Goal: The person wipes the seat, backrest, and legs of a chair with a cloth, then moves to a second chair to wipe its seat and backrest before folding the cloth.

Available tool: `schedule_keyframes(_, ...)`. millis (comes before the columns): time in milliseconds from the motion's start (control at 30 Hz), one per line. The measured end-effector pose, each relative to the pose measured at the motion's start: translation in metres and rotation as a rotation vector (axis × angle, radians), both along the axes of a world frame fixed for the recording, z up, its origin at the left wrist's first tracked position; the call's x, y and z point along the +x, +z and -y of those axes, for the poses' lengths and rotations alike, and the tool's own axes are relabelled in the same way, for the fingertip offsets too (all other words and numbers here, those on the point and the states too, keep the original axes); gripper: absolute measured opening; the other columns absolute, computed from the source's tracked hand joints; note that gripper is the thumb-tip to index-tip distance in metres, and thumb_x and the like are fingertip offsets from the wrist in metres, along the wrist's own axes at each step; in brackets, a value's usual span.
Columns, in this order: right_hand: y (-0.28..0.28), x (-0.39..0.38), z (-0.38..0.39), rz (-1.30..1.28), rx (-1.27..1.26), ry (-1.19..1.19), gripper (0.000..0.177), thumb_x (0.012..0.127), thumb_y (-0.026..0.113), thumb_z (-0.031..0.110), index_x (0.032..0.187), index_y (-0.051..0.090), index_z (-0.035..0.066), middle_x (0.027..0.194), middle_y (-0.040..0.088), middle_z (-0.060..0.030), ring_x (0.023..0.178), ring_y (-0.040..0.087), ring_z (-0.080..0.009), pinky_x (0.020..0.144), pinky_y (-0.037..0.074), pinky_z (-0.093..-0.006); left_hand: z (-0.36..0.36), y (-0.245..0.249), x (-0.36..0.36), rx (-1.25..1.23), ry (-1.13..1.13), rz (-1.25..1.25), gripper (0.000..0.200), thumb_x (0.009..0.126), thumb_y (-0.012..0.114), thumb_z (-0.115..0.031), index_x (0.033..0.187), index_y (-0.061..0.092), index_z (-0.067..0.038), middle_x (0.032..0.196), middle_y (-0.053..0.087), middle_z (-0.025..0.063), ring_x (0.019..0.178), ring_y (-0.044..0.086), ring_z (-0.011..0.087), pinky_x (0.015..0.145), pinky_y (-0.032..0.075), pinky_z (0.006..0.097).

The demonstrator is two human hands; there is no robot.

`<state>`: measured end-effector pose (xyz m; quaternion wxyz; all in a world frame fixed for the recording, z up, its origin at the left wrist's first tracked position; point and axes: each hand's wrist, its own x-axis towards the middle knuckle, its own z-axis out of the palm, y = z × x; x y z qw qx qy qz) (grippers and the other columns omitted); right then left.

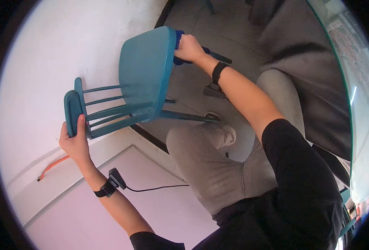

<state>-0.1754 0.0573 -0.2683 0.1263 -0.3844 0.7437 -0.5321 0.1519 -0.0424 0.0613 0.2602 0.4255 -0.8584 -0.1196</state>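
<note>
Presently, the left hand point(75, 141) is closed around the top rail point(71, 109) of the teal chair point(145, 71); the right hand point(189, 48) is curled over a dark blue cloth point(178, 60) at the seat's edge. The chair sits tilted beside the white wall point(67, 46), near the grey floor point(242, 54).

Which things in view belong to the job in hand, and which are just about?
In use:
- teal chair, backrest gripped by the left hand
- dark blue cloth, in the right hand

Just about:
- glass tabletop
- orange strip
</note>
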Motion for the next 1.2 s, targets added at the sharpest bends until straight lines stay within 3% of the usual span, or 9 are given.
schedule_keyframes(100, -0.032, -0.001, -0.002, 0.036, 0.083, -0.005, 0.031, 0.068, 0.079, 0.026, 0.069, 0.069, -0.003, 0.075, 0.068, -0.0266, 0.076, 0.070, -0.0444, 0.072, 0.057, -0.0507, -0.003, 0.003, -0.004, 0.022, 0.021, 0.032, 0.032, 0.089, 0.086, -0.027, 0.088, 0.072, 0.002, 0.075, 0.070, 0.0054, 0.066, 0.063, 0.0095, 0.062, 0.050, 0.0244)
schedule_keyframes(233, -0.068, 0.000, -0.071, 0.190, 0.220, -0.104, 0.036, 0.078, 0.076, 0.023, 0.102, 0.068, -0.002, 0.104, 0.068, -0.0288, 0.102, 0.066, -0.0456, 0.087, 0.052, -0.0515, -0.002, 0.002, -0.003, 0.057, 0.020, 0.006, 0.030, 0.089, 0.086, -0.024, 0.088, 0.072, 0.002, 0.076, 0.071, 0.0053, 0.067, 0.063, 0.0095, 0.063, 0.050, 0.0241)
schedule_keyframes(367, -0.227, 0.000, -0.106, 0.131, 0.451, -0.303, 0.026, 0.091, 0.070, 0.015, 0.111, 0.069, -0.001, 0.108, 0.069, -0.0286, 0.106, 0.065, -0.0475, 0.093, 0.052, -0.0507, -0.001, -0.003, -0.003, 0.092, 0.014, -0.012, 0.028, 0.089, 0.086, -0.021, 0.091, 0.072, 0.002, 0.077, 0.071, 0.0051, 0.069, 0.063, 0.0096, 0.064, 0.049, 0.0240)
schedule_keyframes(467, -0.270, 0.005, -0.116, 0.199, 0.665, -0.215, 0.028, 0.094, 0.066, 0.015, 0.114, 0.069, -0.005, 0.117, 0.068, -0.0295, 0.113, 0.065, -0.0465, 0.095, 0.052, -0.0505, 0.000, -0.004, 0.001, 0.084, 0.016, 0.034, 0.027, 0.089, 0.085, -0.021, 0.093, 0.071, 0.002, 0.078, 0.071, 0.0052, 0.070, 0.064, 0.0096, 0.065, 0.050, 0.0244)
schedule_keyframes(700, -0.227, 0.003, -0.105, 0.675, 0.788, -0.238, 0.033, 0.098, 0.061, 0.018, 0.115, 0.070, -0.009, 0.128, 0.067, -0.0299, 0.119, 0.066, -0.0430, 0.099, 0.054, -0.0477, -0.001, -0.004, -0.004, 0.124, 0.011, 0.026, 0.028, 0.089, 0.085, -0.023, 0.094, 0.073, 0.002, 0.079, 0.073, 0.0054, 0.070, 0.064, 0.0095, 0.064, 0.049, 0.0244)
schedule_keyframes(867, -0.149, 0.020, -0.057, 1.055, 0.656, -0.142, 0.048, 0.101, 0.049, 0.018, 0.137, 0.054, -0.012, 0.142, 0.060, -0.0238, 0.129, 0.059, -0.0380, 0.099, 0.049, -0.0497, 0.001, -0.003, -0.003, 0.062, 0.008, 0.041, 0.031, 0.087, 0.087, -0.028, 0.093, 0.075, 0.001, 0.074, 0.072, 0.0046, 0.067, 0.064, 0.0097, 0.063, 0.050, 0.0259)
schedule_keyframes(900, -0.193, 0.024, -0.036, 1.134, 0.512, -0.219, 0.047, 0.100, 0.048, 0.020, 0.134, 0.055, -0.011, 0.135, 0.062, -0.0234, 0.124, 0.061, -0.0353, 0.094, 0.050, -0.0498, 0.002, -0.002, -0.001, 0.013, 0.006, 0.067, 0.033, 0.087, 0.087, -0.030, 0.092, 0.075, 0.000, 0.071, 0.072, 0.0044, 0.066, 0.064, 0.0099, 0.063, 0.050, 0.0268)
schedule_keyframes(1033, -0.092, 0.050, -0.008, 1.341, 0.131, -0.386, 0.039, 0.098, 0.046, 0.016, 0.124, 0.059, -0.011, 0.124, 0.064, -0.0204, 0.113, 0.063, -0.0289, 0.087, 0.051, -0.0457, -0.007, 0.003, -0.001, -0.212, 0.017, 0.157, 0.042, 0.079, 0.090, -0.043, 0.083, 0.074, -0.004, 0.064, 0.067, 0.0095, 0.057, 0.061, 0.0149, 0.057, 0.048, 0.0326)
schedule_keyframes(1200, 0.078, 0.075, -0.002, 1.124, -0.086, -0.521, 0.028, 0.100, 0.055, 0.018, 0.104, 0.063, -0.008, 0.102, 0.070, -0.0162, 0.091, 0.065, -0.0260, 0.078, 0.050, -0.0413, -0.003, 0.003, 0.001, -0.384, -0.023, 0.111, 0.044, 0.075, 0.092, -0.044, 0.076, 0.071, -0.006, 0.057, 0.062, 0.0095, 0.048, 0.060, 0.0260, 0.051, 0.046, 0.0352)
